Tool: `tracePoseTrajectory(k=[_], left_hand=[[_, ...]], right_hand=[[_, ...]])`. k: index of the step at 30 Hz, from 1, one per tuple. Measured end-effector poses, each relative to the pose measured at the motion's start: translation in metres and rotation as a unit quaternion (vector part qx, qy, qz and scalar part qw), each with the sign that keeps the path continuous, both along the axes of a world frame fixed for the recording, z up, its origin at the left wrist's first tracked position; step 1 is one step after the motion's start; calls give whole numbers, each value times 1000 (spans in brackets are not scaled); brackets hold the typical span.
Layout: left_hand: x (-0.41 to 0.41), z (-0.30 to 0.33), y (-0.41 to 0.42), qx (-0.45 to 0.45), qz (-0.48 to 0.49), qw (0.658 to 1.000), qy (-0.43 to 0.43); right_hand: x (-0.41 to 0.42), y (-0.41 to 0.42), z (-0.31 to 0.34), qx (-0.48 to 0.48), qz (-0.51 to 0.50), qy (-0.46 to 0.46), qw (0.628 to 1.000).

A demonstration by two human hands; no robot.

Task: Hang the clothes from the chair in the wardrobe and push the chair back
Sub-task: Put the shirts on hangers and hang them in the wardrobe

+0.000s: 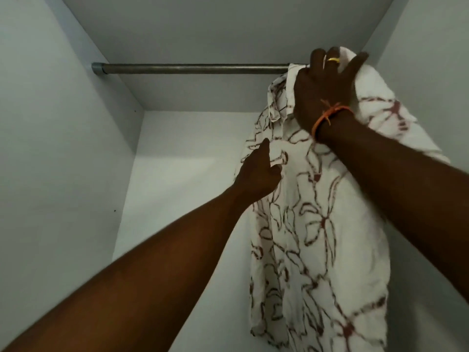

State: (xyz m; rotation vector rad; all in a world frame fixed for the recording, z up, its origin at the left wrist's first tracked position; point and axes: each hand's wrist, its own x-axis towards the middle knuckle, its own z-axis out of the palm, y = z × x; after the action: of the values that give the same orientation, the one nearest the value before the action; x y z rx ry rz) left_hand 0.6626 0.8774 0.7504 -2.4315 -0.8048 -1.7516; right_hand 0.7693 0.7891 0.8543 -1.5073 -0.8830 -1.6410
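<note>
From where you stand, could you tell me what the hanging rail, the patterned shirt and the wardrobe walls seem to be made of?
The rail looks like dull grey metal tube, with faint streaks and a collar at its left end. The shirt seems a light woven fabric, white with brown flower outlines, hanging in soft folds. The wardrobe walls look like smooth matt white board, possibly laminate; I cannot tell which.

Shirt [312, 224] was soft white cloth with a brown flower print, rail [193, 68] dull grey metal, wardrobe walls [50, 123] smooth matt white

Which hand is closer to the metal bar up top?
Right. The right hand grips the white floral shirt at the grey metal rod; the left hand is lower, touching the shirt's front.
</note>
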Motion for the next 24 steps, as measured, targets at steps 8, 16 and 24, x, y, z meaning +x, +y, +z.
tracePoseTrajectory(k=[8,16,24], left_hand=[[-93,-114,-83,-50,52,992,-99],[-276,-300,-251,-122,275,919,-253],[-395,-415,-534,-65,468,857,-204]], right_hand=[[-95,-18,-157,-38,331,75,940],[-277,-102,-370,-209,703,188,653],[-453,-342,-515,-336,851,323,242]])
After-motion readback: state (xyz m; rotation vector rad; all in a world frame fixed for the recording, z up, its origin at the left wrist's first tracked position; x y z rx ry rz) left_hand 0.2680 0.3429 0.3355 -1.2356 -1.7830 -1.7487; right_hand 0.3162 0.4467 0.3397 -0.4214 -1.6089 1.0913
